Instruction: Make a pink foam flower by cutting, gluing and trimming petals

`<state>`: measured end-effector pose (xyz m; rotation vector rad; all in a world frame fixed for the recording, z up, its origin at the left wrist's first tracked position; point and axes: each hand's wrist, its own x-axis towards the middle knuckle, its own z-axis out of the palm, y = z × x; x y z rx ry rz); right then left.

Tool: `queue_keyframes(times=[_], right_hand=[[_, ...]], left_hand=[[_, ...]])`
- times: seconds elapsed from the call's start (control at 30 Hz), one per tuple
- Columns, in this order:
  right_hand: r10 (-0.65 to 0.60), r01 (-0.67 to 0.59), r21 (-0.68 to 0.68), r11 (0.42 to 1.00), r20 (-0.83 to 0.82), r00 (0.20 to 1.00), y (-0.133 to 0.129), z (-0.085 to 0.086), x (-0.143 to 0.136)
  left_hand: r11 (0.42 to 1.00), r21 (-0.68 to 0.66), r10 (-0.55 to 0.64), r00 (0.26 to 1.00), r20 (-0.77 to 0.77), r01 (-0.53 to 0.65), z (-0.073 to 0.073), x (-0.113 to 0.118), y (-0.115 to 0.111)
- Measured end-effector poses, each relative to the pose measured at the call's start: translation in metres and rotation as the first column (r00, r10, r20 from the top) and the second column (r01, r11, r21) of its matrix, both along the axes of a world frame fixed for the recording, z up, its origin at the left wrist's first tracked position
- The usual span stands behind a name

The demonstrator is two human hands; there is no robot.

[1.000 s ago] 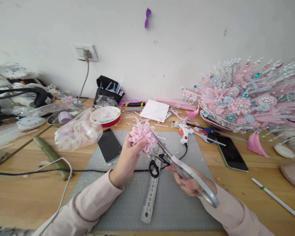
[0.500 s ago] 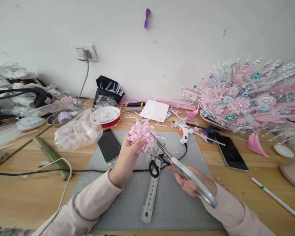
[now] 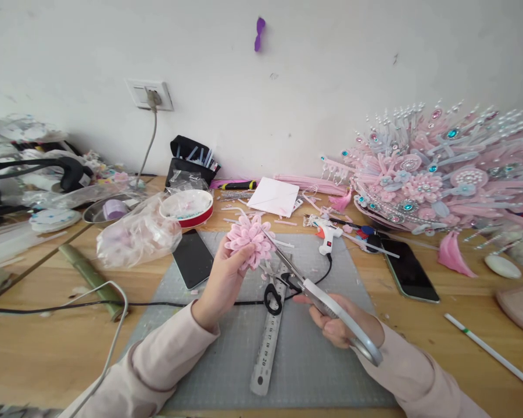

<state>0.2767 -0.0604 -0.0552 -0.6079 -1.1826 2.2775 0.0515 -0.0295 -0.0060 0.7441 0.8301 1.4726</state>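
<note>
A fluffy pink flower (image 3: pixel 250 239) with looped petals is pinched in my left hand (image 3: pixel 226 278), thumb across its front. My right hand (image 3: pixel 342 319) grips large scissors (image 3: pixel 320 299) with grey-white handles. Their blades point up and left, and the tips reach the flower's right-hand petals; whether they touch a petal I cannot tell. Below the flower, small black-handled scissors (image 3: pixel 273 298) lie on a steel ruler (image 3: pixel 265 354). Both rest on a grey cutting mat (image 3: pixel 213 360).
A white glue gun (image 3: pixel 329 237) with its black cord lies right of the flower. Phones lie at the mat's left (image 3: pixel 193 258) and at right (image 3: pixel 412 270). A red-rimmed round box (image 3: pixel 196 217) stands behind. A jewelled pink headdress (image 3: pixel 427 174) fills the back right.
The flower and my left hand have shifted very slightly left. The scissors have barely moved, their tips still at the petals on the right.
</note>
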Motion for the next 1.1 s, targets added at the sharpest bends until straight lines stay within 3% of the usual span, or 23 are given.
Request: queue_keyframes(times=[0.27, 0.43, 0.67, 0.83, 1.1], right_hand=[[-0.027, 0.027, 0.003, 1.0, 0.08, 0.996, -0.0008, 0.0054, -0.0013], [0.044, -0.043, 0.042, 0.998, -0.026, 0.999, 0.0017, 0.0015, -0.0002], [0.057, -0.054, 0.023, 0.998, -0.116, 0.992, 0.0062, 0.0065, 0.0019], [0.04, -0.042, -0.015, 0.999, -0.097, 0.994, 0.0051, 0.0054, -0.0005], [0.007, -0.008, -0.01, 1.0, -0.052, 0.999, 0.0026, -0.0003, -0.0037]], left_hand=[[1.0, -0.003, -0.003, 1.0, -0.005, 0.003, -0.0009, -0.0002, 0.0003], [1.0, 0.004, 0.026, 0.999, 0.024, -0.026, -0.0016, -0.0022, 0.0013], [0.989, 0.005, 0.15, 0.986, 0.077, -0.151, -0.0008, -0.0061, 0.0053], [0.991, 0.055, 0.114, 0.991, 0.072, -0.118, 0.0015, -0.0033, 0.0037], [0.998, -0.006, 0.065, 0.996, 0.067, -0.065, -0.0029, -0.001, 0.0006]])
